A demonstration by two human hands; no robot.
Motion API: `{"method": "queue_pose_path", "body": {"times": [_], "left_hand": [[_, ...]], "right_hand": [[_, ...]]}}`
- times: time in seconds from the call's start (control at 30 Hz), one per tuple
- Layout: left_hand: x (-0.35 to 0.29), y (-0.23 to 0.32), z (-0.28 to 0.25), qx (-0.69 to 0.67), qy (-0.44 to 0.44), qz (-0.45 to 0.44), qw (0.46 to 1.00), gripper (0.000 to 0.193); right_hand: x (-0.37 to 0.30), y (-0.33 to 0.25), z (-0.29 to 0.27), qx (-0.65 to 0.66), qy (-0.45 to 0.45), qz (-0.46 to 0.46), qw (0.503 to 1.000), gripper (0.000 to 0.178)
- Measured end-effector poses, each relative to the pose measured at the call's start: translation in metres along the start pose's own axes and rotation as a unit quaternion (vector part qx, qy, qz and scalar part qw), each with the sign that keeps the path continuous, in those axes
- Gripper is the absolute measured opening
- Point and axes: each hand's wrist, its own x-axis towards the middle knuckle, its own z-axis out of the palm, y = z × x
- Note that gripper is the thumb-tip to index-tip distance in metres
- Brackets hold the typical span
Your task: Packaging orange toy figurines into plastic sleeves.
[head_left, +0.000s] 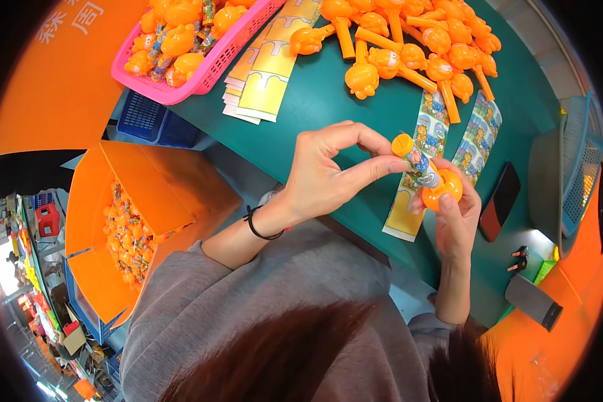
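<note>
An orange plastic toy (441, 189) with a round head and a stick handle is held between my hands over the front edge of the green table. A colourful printed sticker (422, 166) is wrapped around the handle. My right hand (461, 218) has its fingers closed around the round head. At the handle's end, the thumb and index finger of my left hand (338, 164) pinch by the sticker's edge. Under the toy lies a printed sticker strip (430, 124) with a yellow lower end. A second strip (479, 137) lies to its right.
Several similar orange toys (442, 40) are heaped at the back of the table (328, 100). A pink basket (214, 67) of toys stands back left, beside yellow strips (268, 77). To the right lies a phone (501, 201). An open orange box (161, 181) filled with toys is at left.
</note>
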Motion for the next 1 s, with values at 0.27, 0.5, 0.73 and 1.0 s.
{"method": "queue_pose_path", "body": {"times": [0.27, 0.5, 0.73, 1.0], "left_hand": [[0.023, -0.002, -0.011, 0.132, -0.014, 0.114, 0.984, 0.034], [0.027, -0.002, -0.016, 0.255, -0.017, 0.143, 0.956, 0.036], [0.020, 0.002, -0.015, 0.221, -0.079, 0.062, 0.970, 0.032], [0.027, 0.019, -0.032, 0.027, -0.233, 0.056, 0.970, 0.047]], "right_hand": [[-0.002, 0.006, 0.001, 0.053, -0.012, 0.126, 0.991, 0.057], [0.003, 0.009, 0.032, -0.179, 0.084, -0.097, 0.975, 0.065], [-0.001, 0.009, 0.012, -0.047, 0.015, -0.002, 0.999, 0.061], [-0.001, 0.014, -0.007, 0.149, -0.052, 0.143, 0.977, 0.046]]}}
